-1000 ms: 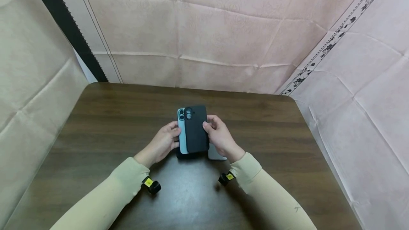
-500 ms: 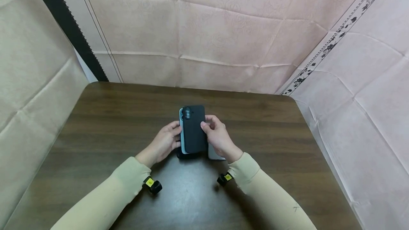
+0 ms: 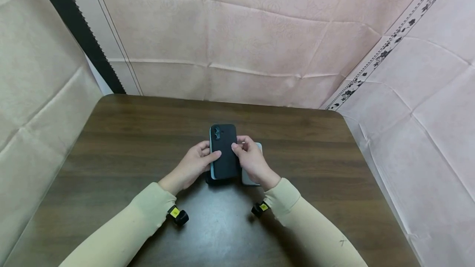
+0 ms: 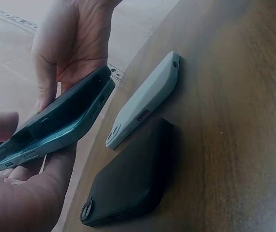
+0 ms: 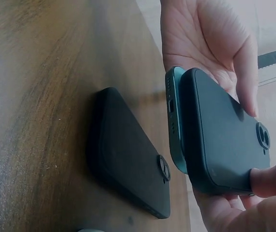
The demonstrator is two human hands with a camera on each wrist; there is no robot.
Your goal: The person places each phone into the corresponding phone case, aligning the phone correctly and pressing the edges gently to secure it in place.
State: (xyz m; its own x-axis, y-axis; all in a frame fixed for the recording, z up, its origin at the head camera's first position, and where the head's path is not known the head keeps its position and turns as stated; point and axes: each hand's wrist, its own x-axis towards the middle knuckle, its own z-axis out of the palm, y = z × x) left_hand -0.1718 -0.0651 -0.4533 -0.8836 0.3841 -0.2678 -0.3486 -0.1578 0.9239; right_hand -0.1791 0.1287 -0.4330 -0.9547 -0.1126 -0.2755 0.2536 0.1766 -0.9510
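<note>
A light-blue phone and a black phone case are held together above the table. My left hand grips the phone from the left, its thumb lying on the back of the case. From the right, my right hand pinches the edge of the case between thumb and fingers. In the left wrist view the phone's lower end stands apart from the case, leaving a wedge-shaped gap. The camera holes of the case lie over the phone's camera corner in the head view.
Below the hands, a second black phone case lies on the wooden table. Beside it is a pale phone case or cased phone, partly hidden by my right hand in the head view. Pale cloth walls surround the table.
The black case has shifted left over the phone, so only a thin blue edge shows now. My left thumb has moved from the phone's side onto the case's back.
</note>
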